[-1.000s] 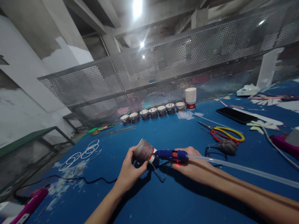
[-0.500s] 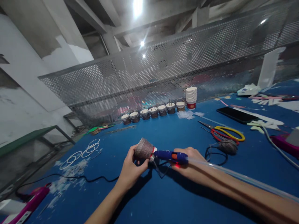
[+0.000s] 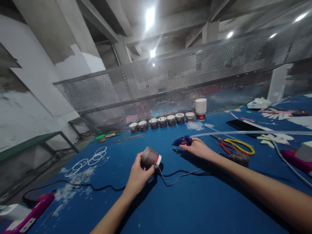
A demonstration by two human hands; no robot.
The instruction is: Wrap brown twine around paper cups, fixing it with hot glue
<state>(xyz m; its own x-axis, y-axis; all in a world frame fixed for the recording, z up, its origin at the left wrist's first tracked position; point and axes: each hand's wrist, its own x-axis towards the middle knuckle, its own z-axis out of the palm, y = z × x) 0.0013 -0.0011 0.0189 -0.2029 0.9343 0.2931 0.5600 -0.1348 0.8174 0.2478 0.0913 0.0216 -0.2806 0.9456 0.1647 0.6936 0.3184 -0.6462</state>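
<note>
My left hand (image 3: 139, 174) grips a paper cup (image 3: 150, 157) wrapped in grey-brown cord, tilted on its side with a red and white rim band showing at the right. A loose tail of cord (image 3: 170, 184) trails from the cup over the blue table. Farther right, my right hand (image 3: 197, 148) is closed around a blue glue gun (image 3: 182, 141), its nozzle pointing left and away from the cup. A long clear glue stick (image 3: 243, 132) sticks out of the gun's back. Beside my right forearm lie scissors (image 3: 240, 145) with red and yellow handles and a ball of grey yarn (image 3: 240, 158).
Several cord-wrapped cups (image 3: 171, 120) line the back, with a stack of paper cups (image 3: 201, 109) at their right end. White rings (image 3: 85, 162) lie left. A black phone (image 3: 243, 126) rests at right. Purple power strips (image 3: 36, 209) sit at both sides, and a black cable (image 3: 97, 188) crosses the table.
My right hand has drawn the glue gun away from the cup, back and toward the far side of the table. My left hand still holds the cup in nearly the same place.
</note>
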